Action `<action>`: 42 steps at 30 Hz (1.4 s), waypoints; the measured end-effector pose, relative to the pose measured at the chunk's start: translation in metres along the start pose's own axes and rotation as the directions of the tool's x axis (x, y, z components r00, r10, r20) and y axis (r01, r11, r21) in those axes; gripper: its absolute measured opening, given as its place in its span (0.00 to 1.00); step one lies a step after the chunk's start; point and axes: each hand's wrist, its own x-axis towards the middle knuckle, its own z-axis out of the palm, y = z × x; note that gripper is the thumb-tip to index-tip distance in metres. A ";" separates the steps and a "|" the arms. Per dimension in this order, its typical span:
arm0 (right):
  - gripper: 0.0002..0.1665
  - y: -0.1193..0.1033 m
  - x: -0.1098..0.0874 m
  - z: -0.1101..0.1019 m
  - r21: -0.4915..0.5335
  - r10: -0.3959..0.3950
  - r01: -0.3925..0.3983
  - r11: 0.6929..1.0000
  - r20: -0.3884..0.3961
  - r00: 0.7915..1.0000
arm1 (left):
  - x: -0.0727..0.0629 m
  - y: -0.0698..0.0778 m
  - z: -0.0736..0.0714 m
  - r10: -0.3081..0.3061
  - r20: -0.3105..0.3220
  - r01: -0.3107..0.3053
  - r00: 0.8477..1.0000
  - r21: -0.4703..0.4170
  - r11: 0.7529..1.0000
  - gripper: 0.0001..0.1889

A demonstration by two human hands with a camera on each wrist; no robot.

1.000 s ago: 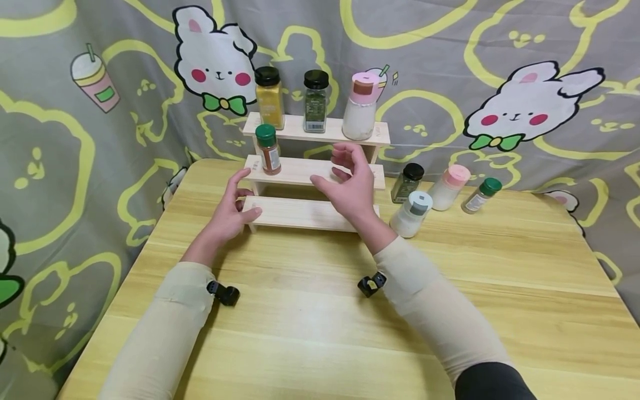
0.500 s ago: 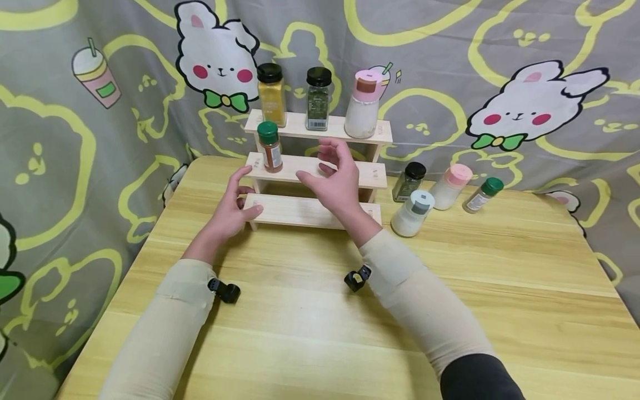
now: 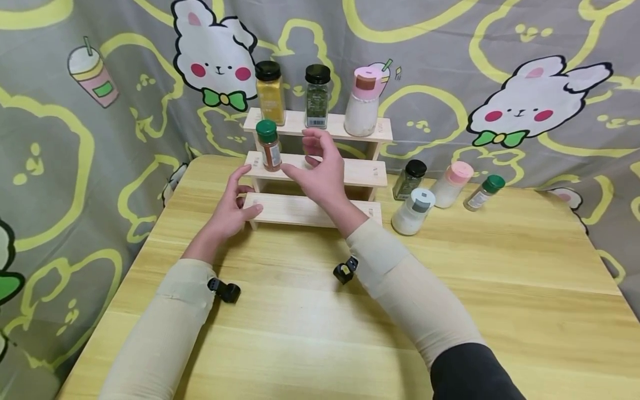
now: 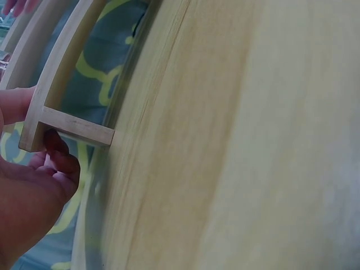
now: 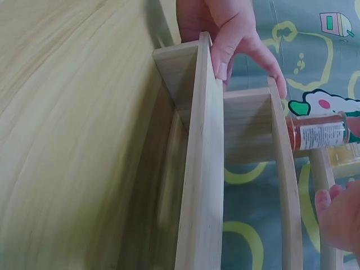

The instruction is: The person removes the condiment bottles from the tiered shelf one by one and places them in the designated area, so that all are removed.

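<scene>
A three-tier wooden rack stands at the back of the table. My left hand grips its left end, thumb on the lowest shelf and fingers curled beneath it. On the middle shelf, at the left, a small spice jar with green cap and red-brown contents stands upright. My right hand hovers over that shelf to the jar's right, fingers curved apart and holding nothing, thumb tip close to the jar's base. In the right wrist view the same spice jar shows its white label.
Along the top shelf stand a yellow spice jar, a green herb jar and a pink-capped shaker. Right of the rack are another herb jar, a grey-capped shaker, a pink-capped one and a green-capped jar.
My right hand has moved left across the middle shelf, toward the green-capped jar. The left hand has stayed at the rack's end.
</scene>
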 end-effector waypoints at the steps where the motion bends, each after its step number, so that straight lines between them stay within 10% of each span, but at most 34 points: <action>1: 0.39 0.000 0.001 0.003 0.000 0.000 0.000 1.000 0.006 1.000 | 0.001 -0.004 -0.001 0.002 -0.002 -0.002 1.000 -0.002 1.000 0.45; 10: 0.41 -0.002 0.011 0.022 0.003 0.007 -0.007 1.000 0.022 1.000 | 0.011 -0.030 -0.005 0.016 -0.015 -0.015 1.000 0.016 1.000 0.48; 23: 0.40 0.001 0.020 0.036 -0.055 0.073 -0.070 0.996 0.050 0.996 | 0.000 0.003 0.000 0.013 0.003 -0.013 1.000 0.013 1.000 0.44; 42: 0.34 0.002 0.024 0.047 -0.062 0.046 -0.043 0.997 0.050 0.998 | 0.002 0.001 0.000 0.027 0.004 -0.027 1.000 0.013 1.000 0.44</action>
